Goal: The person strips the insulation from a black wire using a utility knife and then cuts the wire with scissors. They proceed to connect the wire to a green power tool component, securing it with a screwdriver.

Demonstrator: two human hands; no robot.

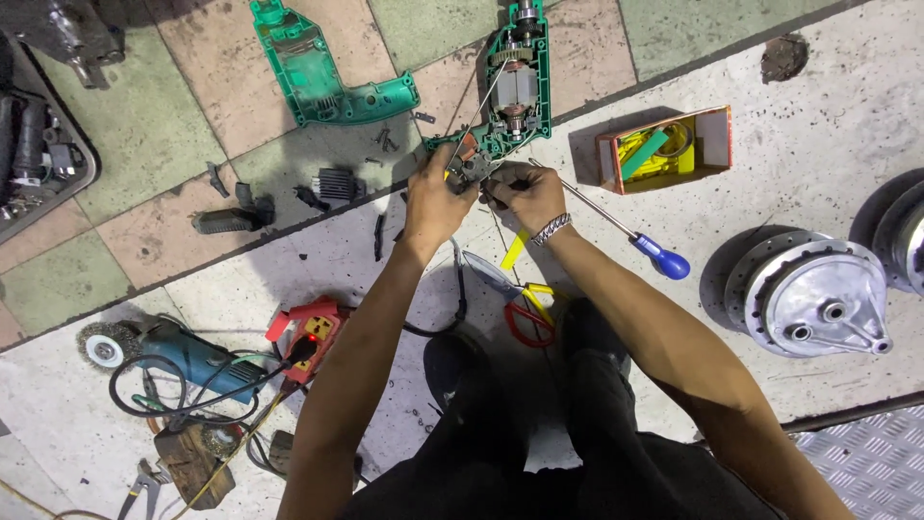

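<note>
An opened green electric drill body lies on the floor with its motor and windings showing. Both my hands meet at its handle end. My left hand and my right hand pinch a small dark switch part with thin wires running up into the drill. A metal bracelet sits on my right wrist. The drill's other green shell half lies apart to the left. A screwdriver with a blue handle lies just right of my right hand.
Scissors with red and yellow handles lie under my forearms. An orange box of yellow and green parts stands at the right. A metal wheel hub is far right. A blue angle grinder, a red power strip and loose black parts lie left.
</note>
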